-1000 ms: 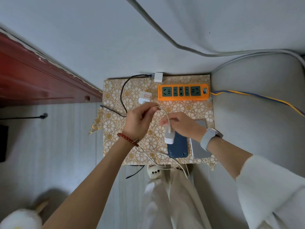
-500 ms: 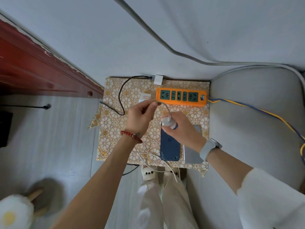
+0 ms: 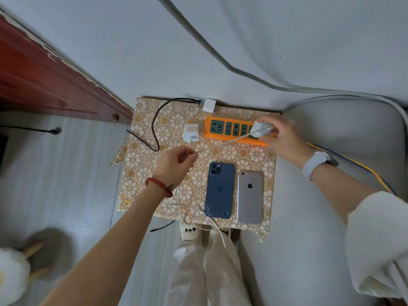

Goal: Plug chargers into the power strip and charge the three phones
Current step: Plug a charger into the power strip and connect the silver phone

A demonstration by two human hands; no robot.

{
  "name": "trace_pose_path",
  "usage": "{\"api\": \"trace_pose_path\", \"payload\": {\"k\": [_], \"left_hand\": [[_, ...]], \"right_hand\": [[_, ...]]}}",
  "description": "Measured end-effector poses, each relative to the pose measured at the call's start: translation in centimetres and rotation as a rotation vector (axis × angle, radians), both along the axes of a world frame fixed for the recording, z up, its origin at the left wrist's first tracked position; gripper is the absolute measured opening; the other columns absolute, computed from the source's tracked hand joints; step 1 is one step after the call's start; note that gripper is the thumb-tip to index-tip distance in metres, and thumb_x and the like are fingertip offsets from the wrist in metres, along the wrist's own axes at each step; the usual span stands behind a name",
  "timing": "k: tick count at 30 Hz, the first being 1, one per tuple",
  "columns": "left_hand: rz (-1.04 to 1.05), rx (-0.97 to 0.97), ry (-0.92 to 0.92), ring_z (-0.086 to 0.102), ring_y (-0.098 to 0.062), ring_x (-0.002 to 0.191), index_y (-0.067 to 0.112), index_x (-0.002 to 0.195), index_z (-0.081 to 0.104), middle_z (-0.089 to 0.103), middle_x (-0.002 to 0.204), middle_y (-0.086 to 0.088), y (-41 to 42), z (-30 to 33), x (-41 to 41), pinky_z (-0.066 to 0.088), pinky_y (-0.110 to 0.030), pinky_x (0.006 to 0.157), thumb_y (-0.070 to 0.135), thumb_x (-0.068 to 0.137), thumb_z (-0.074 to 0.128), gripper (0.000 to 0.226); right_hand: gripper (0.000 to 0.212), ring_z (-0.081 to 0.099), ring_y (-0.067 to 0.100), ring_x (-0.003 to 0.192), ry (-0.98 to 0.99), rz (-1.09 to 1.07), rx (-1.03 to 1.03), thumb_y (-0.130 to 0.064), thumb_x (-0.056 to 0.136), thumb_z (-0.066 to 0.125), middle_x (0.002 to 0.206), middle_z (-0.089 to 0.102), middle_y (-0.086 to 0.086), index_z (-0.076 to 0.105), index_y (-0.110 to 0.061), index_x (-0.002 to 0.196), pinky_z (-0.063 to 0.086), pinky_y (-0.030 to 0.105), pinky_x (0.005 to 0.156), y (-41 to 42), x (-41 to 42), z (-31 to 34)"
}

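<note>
Head view: our right hand [image 3: 284, 138] pinches white charger [image 3: 260, 128] over right-end socket of orange power strip [image 3: 223, 130], lining up prongs. Left hand [image 3: 176, 162] pinches its cable [image 3: 220, 144] taut, away from phones [image 3: 220, 189].

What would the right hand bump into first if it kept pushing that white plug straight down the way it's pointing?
Most likely the orange power strip: the right hand holds the white charger plug right over its right-end socket. Whether the plug already touches it, one view cannot show.
</note>
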State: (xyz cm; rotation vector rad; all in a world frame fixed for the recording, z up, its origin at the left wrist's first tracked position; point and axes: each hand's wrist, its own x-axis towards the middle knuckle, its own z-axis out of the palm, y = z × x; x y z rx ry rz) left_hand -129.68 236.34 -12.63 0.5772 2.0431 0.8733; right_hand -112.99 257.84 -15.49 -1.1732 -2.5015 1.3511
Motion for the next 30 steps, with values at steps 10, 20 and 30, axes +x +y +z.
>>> {"api": "trace_pose_path", "payload": {"k": [10,20,30], "left_hand": [[0.147,-0.002,0.264,0.054,-0.002,0.061,0.018,0.084,0.062,0.056,0.062,0.015,2.2,-1.2,-1.1,0.039,-0.015,0.054,0.021,0.087,0.054,0.009],[0.147,0.034,0.290,0.060,-0.015,0.072,0.012,0.091,0.065,0.063,0.075,0.001,4.6,-1.6,-2.4,0.043,-0.017,0.059,0.022,0.087,0.055,0.015],[0.189,0.036,0.285,0.057,-0.014,0.067,0.012,0.091,0.064,0.062,0.073,0.001,4.1,-2.2,-3.2,0.046,-0.024,0.063,0.021,0.088,0.053,0.015]], "right_hand": [[0.052,0.050,0.029,0.115,-0.191,0.092,-0.003,0.001,0.080,0.057,0.129,0.052,0.013,0.045,-0.017,0.127,0.039,0.033,0.096,1.5,-1.5,0.6],[0.052,0.051,0.029,0.117,-0.230,0.091,-0.106,0.000,0.082,0.056,0.128,0.054,0.013,0.043,-0.020,0.128,0.045,0.044,0.098,1.9,-1.0,0.4],[0.052,0.053,0.023,0.116,-0.191,0.104,0.017,-0.011,0.084,0.060,0.138,0.049,0.008,0.043,-0.014,0.133,0.034,0.020,0.093,-0.2,-1.5,0.0]]}}
